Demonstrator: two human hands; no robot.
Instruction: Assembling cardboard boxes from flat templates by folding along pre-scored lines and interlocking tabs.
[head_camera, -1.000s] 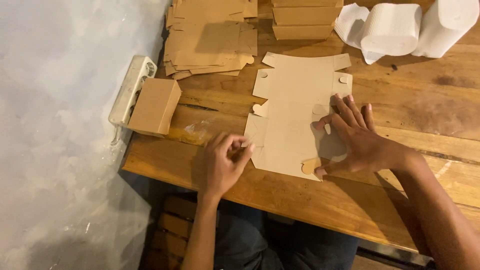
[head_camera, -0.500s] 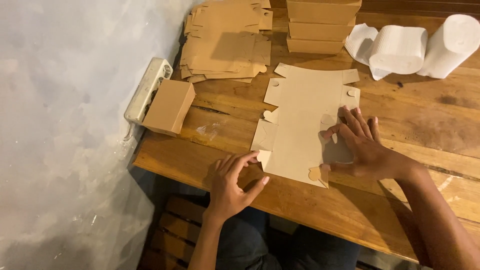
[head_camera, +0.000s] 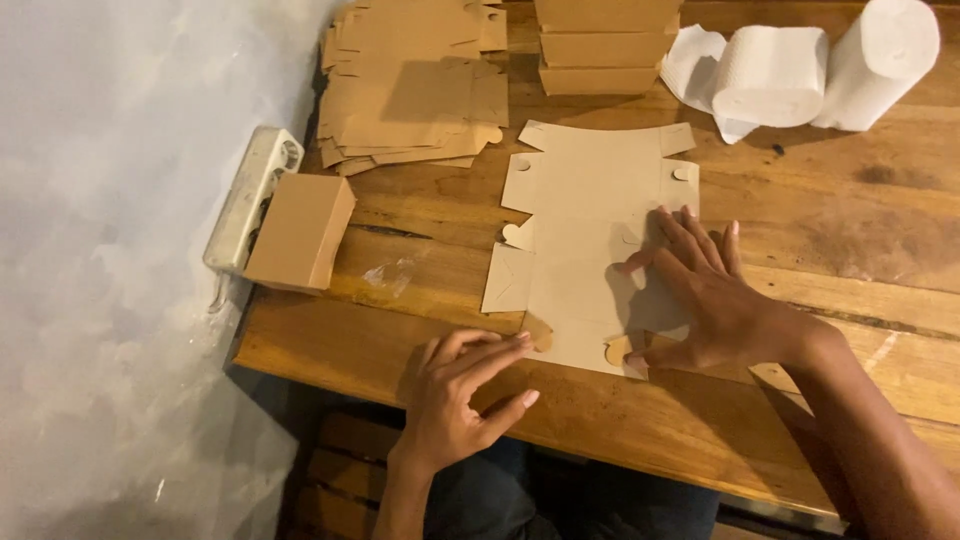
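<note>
From the head camera, a flat unfolded cardboard box blank (head_camera: 590, 250) lies on the wooden table (head_camera: 860, 250), its long axis running from the near edge toward the far side, tabbed end flaps pointing far. The right hand (head_camera: 705, 300) presses flat on its right near part, fingers spread open and gripping nothing. The left hand (head_camera: 460, 395) rests at the near table edge, fingers loosely extended, tips touching the blank's near left corner tab. A folded small box (head_camera: 300, 232) stands to the left beside a white power strip (head_camera: 250, 198); a stack of blanks (head_camera: 410, 85) lies far left, paper towel rolls (head_camera: 800, 70) far right. Compared with half a second earlier, the left hand has opened and reached rightward to the tab.
</note>
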